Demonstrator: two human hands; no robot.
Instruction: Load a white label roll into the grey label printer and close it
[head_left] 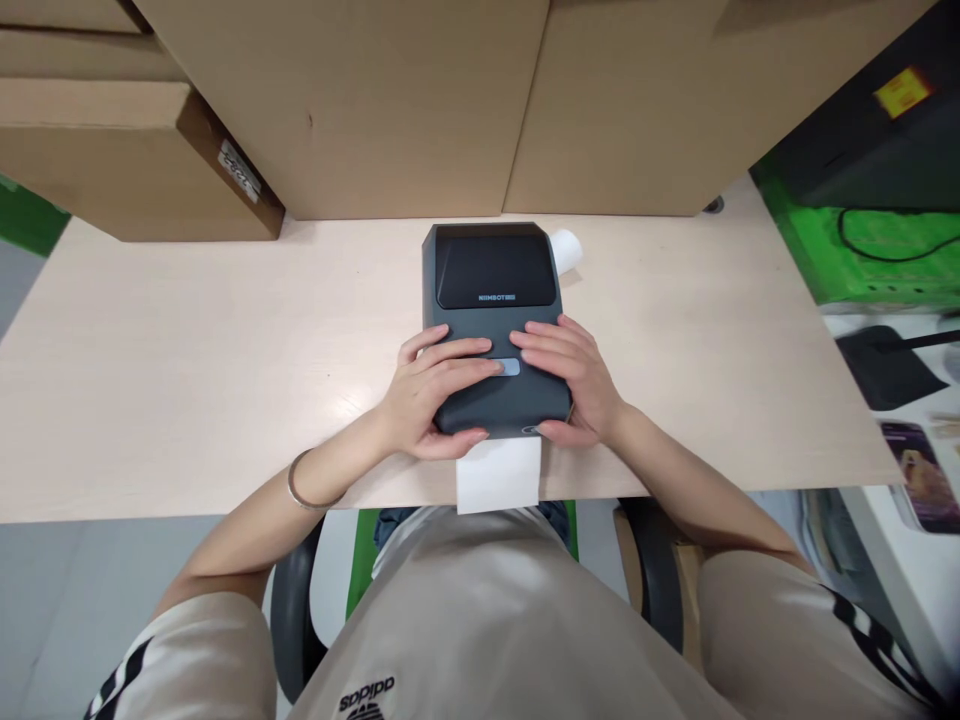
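NIIMBOT label printer [491, 335] is placed on the table [187, 350], with its lid closed. The housing is clasped at both sides by the left hand [427, 395] and right hand [581, 385], set apart; the pale button [511, 368] is touched by a left fingertip, but whether it is pressed cannot be told. Blank label paper [499, 478] is already fed out; detachment is not yet done.

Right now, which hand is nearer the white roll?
Right. The right hand rests on the right of the device, below the roll in view; the left hand is farther, on the device's left.
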